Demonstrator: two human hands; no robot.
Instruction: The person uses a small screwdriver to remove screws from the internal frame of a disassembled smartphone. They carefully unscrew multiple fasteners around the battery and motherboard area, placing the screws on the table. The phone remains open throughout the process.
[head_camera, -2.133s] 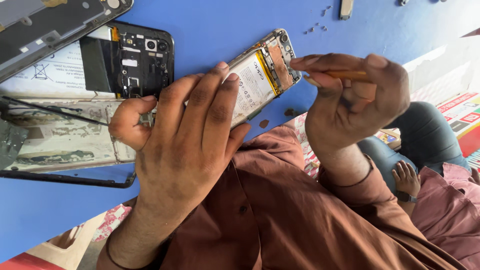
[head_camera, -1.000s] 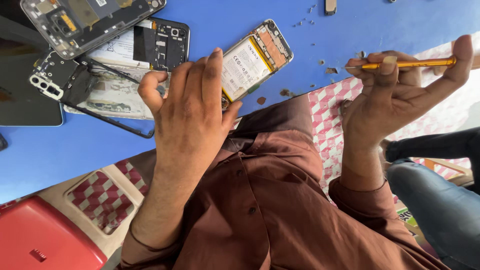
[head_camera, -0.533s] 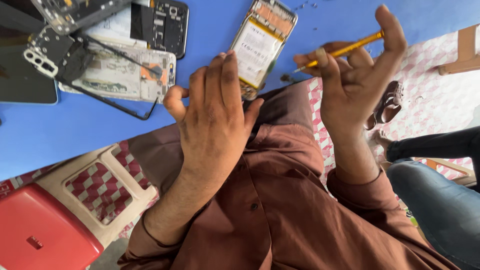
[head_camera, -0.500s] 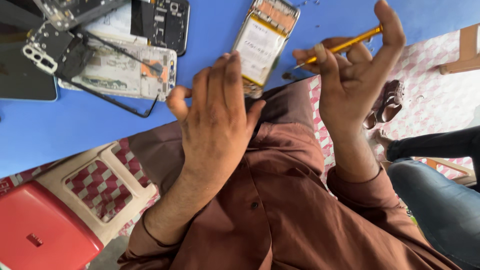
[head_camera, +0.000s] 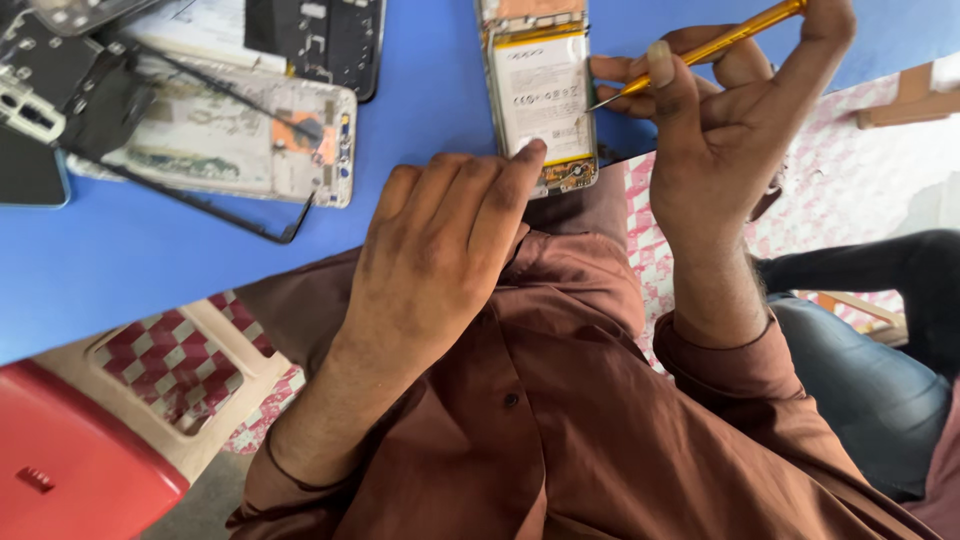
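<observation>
Left hand: fingers together, fingertips pressing the opened phone at the blue table edge.
Right hand: pinching a yellow screwdriver, tip beside the phone's right rim.
Phone's white battery label: rectangular, facing up.
Left of phone: dismantled phone frame, black back cover.
Below table: red stool.

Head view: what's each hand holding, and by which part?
Right hand grips the yellow-handled tool along its shaft, metal tip toward the opened phone. Left hand grasps nothing; its fingertips rest on the phone's lower end.
</observation>
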